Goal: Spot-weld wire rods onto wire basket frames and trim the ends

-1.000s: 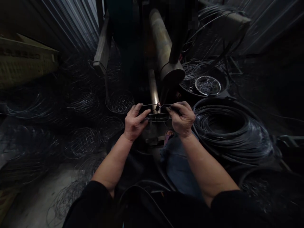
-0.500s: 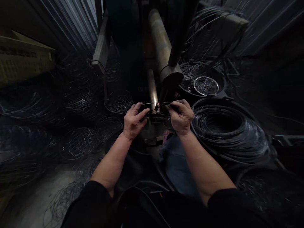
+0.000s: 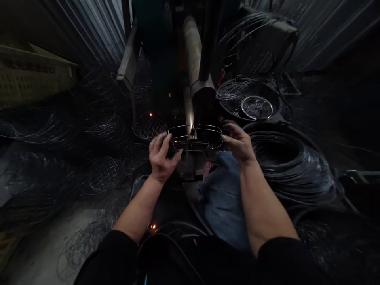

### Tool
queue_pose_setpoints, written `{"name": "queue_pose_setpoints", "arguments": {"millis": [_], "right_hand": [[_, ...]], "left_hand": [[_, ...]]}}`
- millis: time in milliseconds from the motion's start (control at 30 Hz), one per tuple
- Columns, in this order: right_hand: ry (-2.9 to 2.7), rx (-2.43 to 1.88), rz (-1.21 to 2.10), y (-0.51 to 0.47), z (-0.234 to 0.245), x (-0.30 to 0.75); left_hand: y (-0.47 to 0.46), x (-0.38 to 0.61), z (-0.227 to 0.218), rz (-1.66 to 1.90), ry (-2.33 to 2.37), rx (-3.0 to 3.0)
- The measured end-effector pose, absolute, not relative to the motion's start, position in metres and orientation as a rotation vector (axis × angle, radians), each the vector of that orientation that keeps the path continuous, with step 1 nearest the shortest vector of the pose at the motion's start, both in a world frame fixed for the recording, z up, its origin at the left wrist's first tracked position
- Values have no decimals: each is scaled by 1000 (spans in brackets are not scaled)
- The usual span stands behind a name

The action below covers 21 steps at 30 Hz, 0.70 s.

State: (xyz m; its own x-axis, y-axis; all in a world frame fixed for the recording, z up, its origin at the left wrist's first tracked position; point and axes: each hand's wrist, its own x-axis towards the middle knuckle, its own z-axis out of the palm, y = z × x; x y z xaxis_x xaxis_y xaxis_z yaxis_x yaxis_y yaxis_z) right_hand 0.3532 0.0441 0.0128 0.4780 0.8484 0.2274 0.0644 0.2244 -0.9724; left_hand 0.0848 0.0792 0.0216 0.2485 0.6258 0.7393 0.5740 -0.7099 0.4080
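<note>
A round wire frame (image 3: 204, 150), with thin rings one above the other and short wires between them, sits at the tip of the lower metal rod (image 3: 189, 113) of a machine. The upper rod (image 3: 194, 51) ends above it in a dark tip. At the frame's left edge, my left hand (image 3: 162, 156) has its fingers and thumb spread, slightly blurred. My right hand (image 3: 241, 144) has thumb and fingertips at the frame's right edge, closed on its wire. Small orange sparks (image 3: 151, 114) fly around the frame.
To the right lies a large coil of wire (image 3: 299, 170), with a basin (image 3: 280, 105) holding a round metal sieve (image 3: 257, 107) behind it. Wire grids (image 3: 103, 174) and tangled wire pile up on the left. A yellow crate (image 3: 35, 77) stands far left.
My hands have moved apart, and the left fingers have opened. The wire frame now shows wide between them. Sparks have appeared, and the view has shifted slightly.
</note>
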Motion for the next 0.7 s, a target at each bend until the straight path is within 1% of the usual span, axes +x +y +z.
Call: {"name": "queue_pose_setpoints", "arguments": {"millis": [67, 100, 167, 300, 400, 567, 700], "right_hand": [[-841, -1161, 911, 44, 1, 368], [-781, -1127, 956, 43, -2, 372], [-685, -1082, 960, 41, -4, 372], [-702, -1102, 865, 16, 8, 347], [-822, -1208, 681, -9, 22, 316], [-981, -1334, 522, -20, 46, 283], [-1035, -1355, 453, -9, 55, 277]], "left_hand": [[57, 96, 11, 1347, 1084, 2427], [47, 104, 5, 1225, 1018, 2409], [35, 123, -8, 1123, 1021, 2281], [31, 150, -26, 1097, 1095, 1917], [34, 155, -33, 1068, 1055, 1651], [38, 157, -31, 1210, 942, 1202], [42, 158, -26, 1129, 860, 954]]}}
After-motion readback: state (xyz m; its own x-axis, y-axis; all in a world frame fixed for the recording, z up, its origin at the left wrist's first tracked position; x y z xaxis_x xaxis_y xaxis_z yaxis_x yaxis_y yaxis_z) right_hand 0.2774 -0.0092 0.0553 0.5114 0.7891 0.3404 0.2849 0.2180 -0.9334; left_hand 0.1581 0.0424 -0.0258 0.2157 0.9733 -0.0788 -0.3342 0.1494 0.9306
